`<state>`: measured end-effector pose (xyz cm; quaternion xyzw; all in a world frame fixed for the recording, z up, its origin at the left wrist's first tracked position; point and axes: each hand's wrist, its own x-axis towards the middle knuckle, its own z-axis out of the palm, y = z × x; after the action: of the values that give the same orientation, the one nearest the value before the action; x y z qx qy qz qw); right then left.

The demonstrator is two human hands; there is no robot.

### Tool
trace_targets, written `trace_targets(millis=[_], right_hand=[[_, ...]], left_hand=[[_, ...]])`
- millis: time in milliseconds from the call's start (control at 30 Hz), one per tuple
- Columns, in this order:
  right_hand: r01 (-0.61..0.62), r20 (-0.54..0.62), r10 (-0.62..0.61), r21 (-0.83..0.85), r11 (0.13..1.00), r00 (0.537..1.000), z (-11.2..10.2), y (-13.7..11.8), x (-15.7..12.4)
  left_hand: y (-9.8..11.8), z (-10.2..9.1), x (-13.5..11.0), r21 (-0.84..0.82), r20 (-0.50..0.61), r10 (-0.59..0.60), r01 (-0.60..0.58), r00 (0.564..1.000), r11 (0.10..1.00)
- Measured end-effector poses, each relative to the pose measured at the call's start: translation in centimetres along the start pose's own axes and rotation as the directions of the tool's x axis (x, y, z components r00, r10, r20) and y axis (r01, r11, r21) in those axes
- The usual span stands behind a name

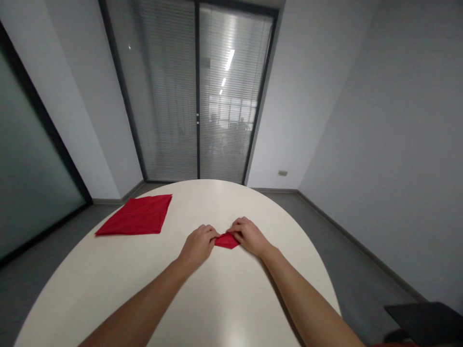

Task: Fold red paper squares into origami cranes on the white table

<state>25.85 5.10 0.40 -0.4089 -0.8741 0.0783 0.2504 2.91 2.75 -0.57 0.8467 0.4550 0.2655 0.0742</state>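
Note:
Between my two hands, near the middle of the white table (pixel 224 284), lies a small folded red cloth (pixel 226 240) with a pointed near edge. The fingers of my left hand (pixel 201 242) are closed on its left end. My right hand (pixel 249 235) has its fingers bent and closed on the right end. Parts of the cloth are hidden under the fingertips. A larger red cloth (pixel 137 215), flat and roughly four-sided, rests apart from both hands at the table's far left.
The round table's far edge curves in front of a glass partition with blinds (pixel 173 106). A black chair (pixel 427 318) stands at the lower right, beyond the table. Grey walls and a low wall socket (pixel 282 173) are behind.

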Motion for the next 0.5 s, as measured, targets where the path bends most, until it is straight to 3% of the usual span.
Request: trace_targets(millis=[233,500], right_hand=[[0.002,0.077,0.001,-0.036,0.999,0.997,-0.4,-0.3,-0.3],[0.109,0.117,-0.096,-0.114,0.987,0.989,-0.7,-2.1,0.0]], left_hand=[[0.1,0.0,0.0,0.112,0.052,0.050,-0.055,0.997,0.992],[0.6,-0.6,0.0,0.214,0.082,0.078,-0.094,0.994,0.972]])
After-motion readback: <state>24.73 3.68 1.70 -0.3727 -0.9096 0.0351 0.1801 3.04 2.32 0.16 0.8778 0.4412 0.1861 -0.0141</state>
